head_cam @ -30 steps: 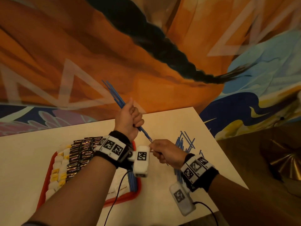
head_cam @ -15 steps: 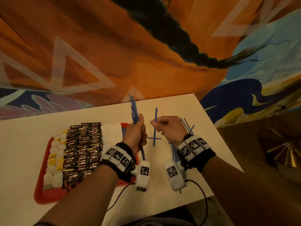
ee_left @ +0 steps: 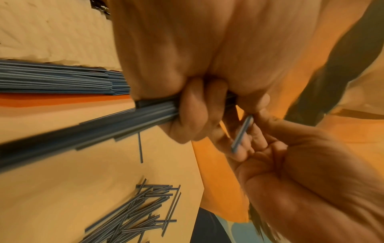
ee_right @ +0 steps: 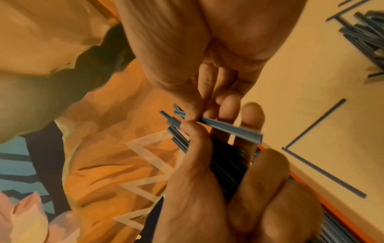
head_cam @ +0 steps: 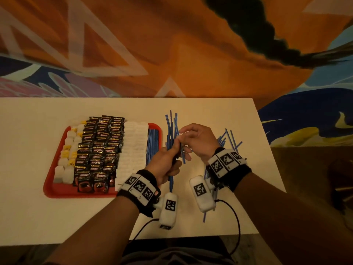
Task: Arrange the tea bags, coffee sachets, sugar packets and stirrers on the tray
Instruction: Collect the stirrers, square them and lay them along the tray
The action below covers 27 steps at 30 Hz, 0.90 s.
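A red tray (head_cam: 57, 192) on the white table holds rows of tea bags (head_cam: 66, 155), black coffee sachets (head_cam: 99, 150), white sugar packets (head_cam: 133, 150) and a strip of blue stirrers (head_cam: 151, 146) along its right edge. Just right of the tray, my left hand (head_cam: 172, 163) grips a bundle of blue stirrers (head_cam: 172, 129) upright. My right hand (head_cam: 181, 137) pinches a single stirrer (head_cam: 182, 153) between thumb and fingertips, held against the bundle. The left wrist view shows that stirrer (ee_left: 242, 133) beside the gripped bundle (ee_left: 83, 131). It appears again in the right wrist view as a stirrer (ee_right: 228, 129).
A loose pile of blue stirrers (head_cam: 229, 138) lies on the table behind my right wrist, with a few strays near the table's front edge (head_cam: 204, 219). The table's right edge (head_cam: 267, 153) is close by. A painted wall rises behind the table.
My left hand has lowered the bundle from a raised slant to upright beside the tray. My right hand has brought its single stirrer in against the bundle. The camera has tipped downward.
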{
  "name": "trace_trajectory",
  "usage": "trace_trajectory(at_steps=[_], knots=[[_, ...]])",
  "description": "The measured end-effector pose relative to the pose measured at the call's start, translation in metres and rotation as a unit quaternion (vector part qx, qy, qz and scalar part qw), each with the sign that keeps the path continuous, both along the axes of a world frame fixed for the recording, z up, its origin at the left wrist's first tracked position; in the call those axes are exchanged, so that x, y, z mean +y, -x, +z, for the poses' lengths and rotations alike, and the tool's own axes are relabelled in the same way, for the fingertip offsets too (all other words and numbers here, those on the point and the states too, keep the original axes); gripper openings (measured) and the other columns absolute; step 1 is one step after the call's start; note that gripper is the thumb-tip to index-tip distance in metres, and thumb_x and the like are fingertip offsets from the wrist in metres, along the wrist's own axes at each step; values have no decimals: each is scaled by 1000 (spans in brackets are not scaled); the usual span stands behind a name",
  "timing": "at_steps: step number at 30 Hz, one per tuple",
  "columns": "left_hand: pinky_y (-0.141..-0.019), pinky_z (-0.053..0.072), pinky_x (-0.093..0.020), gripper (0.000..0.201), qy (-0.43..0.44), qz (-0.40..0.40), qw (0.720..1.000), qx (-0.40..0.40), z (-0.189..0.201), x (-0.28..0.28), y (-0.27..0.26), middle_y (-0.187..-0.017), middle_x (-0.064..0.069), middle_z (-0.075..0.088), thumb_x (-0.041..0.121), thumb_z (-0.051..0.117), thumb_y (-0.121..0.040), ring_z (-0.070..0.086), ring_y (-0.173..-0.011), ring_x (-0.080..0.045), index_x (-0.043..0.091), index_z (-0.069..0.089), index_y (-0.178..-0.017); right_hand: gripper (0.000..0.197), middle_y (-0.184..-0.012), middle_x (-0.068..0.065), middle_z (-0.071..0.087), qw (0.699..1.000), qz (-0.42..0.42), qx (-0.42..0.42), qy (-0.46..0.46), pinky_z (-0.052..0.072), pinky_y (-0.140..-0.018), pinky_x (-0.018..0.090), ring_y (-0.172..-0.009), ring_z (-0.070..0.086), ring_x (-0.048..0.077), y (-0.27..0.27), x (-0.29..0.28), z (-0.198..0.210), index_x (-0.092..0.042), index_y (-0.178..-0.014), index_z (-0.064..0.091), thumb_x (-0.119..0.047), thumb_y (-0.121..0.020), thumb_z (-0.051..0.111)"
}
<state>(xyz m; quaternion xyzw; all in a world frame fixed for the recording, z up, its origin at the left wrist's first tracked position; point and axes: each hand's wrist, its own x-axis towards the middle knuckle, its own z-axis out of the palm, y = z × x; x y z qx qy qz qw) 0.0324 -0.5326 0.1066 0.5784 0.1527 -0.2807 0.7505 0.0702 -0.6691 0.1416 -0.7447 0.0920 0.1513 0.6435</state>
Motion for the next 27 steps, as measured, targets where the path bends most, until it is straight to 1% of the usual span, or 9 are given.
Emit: trace_trajectory(at_steps=[2,5,9,13,16,19,21,24,27], knots=[[-45,11,-28,49,17,-3,1000,-4,2,-3,0,-63,-8,42,58,46,-97,17,-46,-11,15,57,-75,12,-63,3,67,1000,23,0,15,50,-62,37,-55,57,27,-3,-2,-3,-13,-86,67,-5,-80,74],[-39,14,-22,48,33,-18,999,9,5,-7,0,-60,1,22,62,49,-86,12,-49,-11,21,37,-64,19,-88,-5,73,998,33,-21,59,55,-77,36,-81,71,19,-18,-8,3,-22,-98,65,-26,-83,76],[-38,15,-21,53,13,-62,998,27,3,-13,1,-55,2,26,60,45,-94,17,-46,-11,22,34,-58,41,-114,-9,64,988,68,-82,111,54,-88,41,-97,66,14,-51,-4,31,-27,-119,57,-57,-91,54],[-37,17,-19,56,-16,-84,996,27,9,-20,0,-53,-6,41,52,43,-101,48,-40,-14,15,42,-58,38,-82,5,73,950,207,-103,207,57,-77,46,-78,70,24,-55,15,32,-16,-84,71,-44,-98,50],[-40,14,-22,55,-11,-59,998,29,5,-19,-2,-49,0,30,47,47,-100,37,-36,-11,18,37,-55,36,-70,9,71,940,216,-109,241,58,-74,42,-66,69,22,-49,18,18,-10,-74,71,-34,-97,55],[-40,14,-20,51,-1,-35,998,58,-5,-14,-2,-50,1,24,36,51,-102,19,-38,-10,19,34,-57,44,-76,11,72,920,255,-124,272,56,-77,40,-74,67,24,-44,20,8,-5,-79,70,-40,-97,51],[-40,14,-21,52,-12,-17,997,75,-11,-11,-3,-52,1,21,39,53,-101,17,-40,-11,21,32,-57,38,-90,2,72,928,262,-114,239,51,-81,32,-85,65,19,-45,23,1,-13,-91,69,-43,-99,48],[-39,15,-20,54,-47,52,991,113,-23,-1,-5,-52,3,21,46,55,-100,17,-43,-12,23,30,-58,23,-99,-4,68,964,146,-103,194,46,-82,23,-89,60,10,-55,21,-16,-20,-102,66,-38,-98,52],[-38,16,-19,49,-74,112,979,151,-37,15,-4,-51,5,24,47,53,-100,20,-41,-11,22,32,-63,16,-108,3,69,940,163,-41,297,44,-82,20,-94,62,18,-69,13,-60,-16,-102,67,-28,-93,60]])
